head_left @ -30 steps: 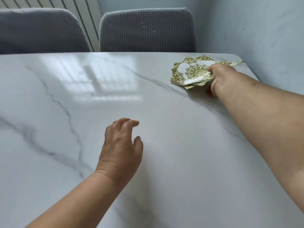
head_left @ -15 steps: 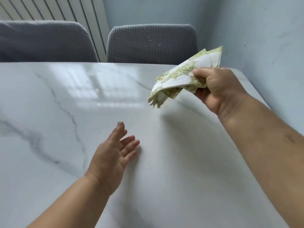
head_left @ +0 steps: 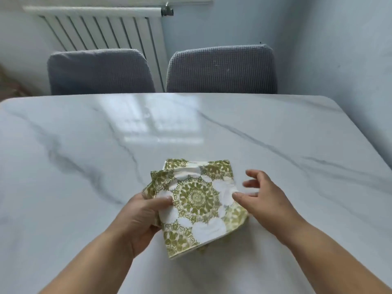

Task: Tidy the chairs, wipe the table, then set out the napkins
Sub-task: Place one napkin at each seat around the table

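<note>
A stack of white napkins point(head_left: 197, 200) with a green ornamental print is held just above the white marble table point(head_left: 275, 145), in front of me. My left hand point(head_left: 141, 219) grips the stack's left edge, thumb on top. My right hand point(head_left: 265, 198) hovers at the stack's right edge with fingers spread; its thumb tip touches or nearly touches the top napkin. Two grey fabric chairs, one point(head_left: 99, 71) on the left and one point(head_left: 220, 68) on the right, stand pushed in at the table's far side.
A white radiator point(head_left: 101, 28) hangs on the wall behind the chairs. A pale wall point(head_left: 350, 60) runs close along the table's right side. The glossy tabletop reflects a window.
The napkin stack travelled from the far right corner to the middle in front of me. It passed from my right hand into my left, and my right hand let go.
</note>
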`<act>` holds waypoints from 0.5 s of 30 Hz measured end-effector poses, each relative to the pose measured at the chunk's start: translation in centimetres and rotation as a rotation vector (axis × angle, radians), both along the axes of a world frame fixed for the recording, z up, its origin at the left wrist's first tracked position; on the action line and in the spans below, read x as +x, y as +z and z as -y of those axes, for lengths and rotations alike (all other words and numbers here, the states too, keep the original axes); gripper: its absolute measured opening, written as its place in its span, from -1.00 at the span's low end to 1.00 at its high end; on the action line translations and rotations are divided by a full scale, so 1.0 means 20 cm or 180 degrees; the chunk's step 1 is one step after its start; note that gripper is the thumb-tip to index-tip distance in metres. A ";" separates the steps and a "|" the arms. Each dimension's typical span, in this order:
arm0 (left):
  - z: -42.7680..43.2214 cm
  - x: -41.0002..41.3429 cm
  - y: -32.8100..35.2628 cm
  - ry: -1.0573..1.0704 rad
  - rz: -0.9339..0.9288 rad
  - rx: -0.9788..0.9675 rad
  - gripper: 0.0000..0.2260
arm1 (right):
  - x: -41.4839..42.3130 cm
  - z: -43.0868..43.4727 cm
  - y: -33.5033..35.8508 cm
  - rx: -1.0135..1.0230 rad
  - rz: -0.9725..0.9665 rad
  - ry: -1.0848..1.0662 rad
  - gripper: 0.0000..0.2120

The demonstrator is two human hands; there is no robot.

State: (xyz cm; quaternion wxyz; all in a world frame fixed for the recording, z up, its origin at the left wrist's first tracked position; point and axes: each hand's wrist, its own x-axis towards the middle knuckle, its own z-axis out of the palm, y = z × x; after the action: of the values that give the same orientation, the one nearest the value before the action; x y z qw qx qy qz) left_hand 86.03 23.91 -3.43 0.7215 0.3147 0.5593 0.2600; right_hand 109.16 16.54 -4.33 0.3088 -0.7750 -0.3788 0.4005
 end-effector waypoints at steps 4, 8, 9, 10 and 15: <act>0.05 -0.04 -0.01 -0.0083 -0.0228 0.0110 -0.77 | -0.05 -0.01 -0.02 0.0155 0.0856 0.0209 -0.67; 0.06 -0.07 -0.05 -0.0050 -0.0430 0.0128 -0.71 | -0.11 -0.10 -0.07 -0.0253 0.0887 0.0461 -0.61; 0.06 -0.07 -0.06 -0.0020 -0.0455 0.0141 -0.69 | -0.13 -0.12 -0.07 -0.0336 0.0929 0.0496 -0.58; 0.06 -0.07 -0.06 0.0025 -0.0469 0.0155 -0.67 | -0.15 -0.14 -0.08 -0.0397 0.0982 0.0523 -0.57; 0.04 -0.06 -0.07 0.0232 -0.0651 0.0470 -0.56 | -0.19 -0.24 -0.07 -0.0398 0.1033 0.0479 -0.77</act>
State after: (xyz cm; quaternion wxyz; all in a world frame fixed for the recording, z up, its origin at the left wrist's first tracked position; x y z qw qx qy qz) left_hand 84.91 23.04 -4.78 0.6256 0.3713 0.6204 0.2931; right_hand 105.30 21.29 -5.74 0.1640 -0.8166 -0.4549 0.3150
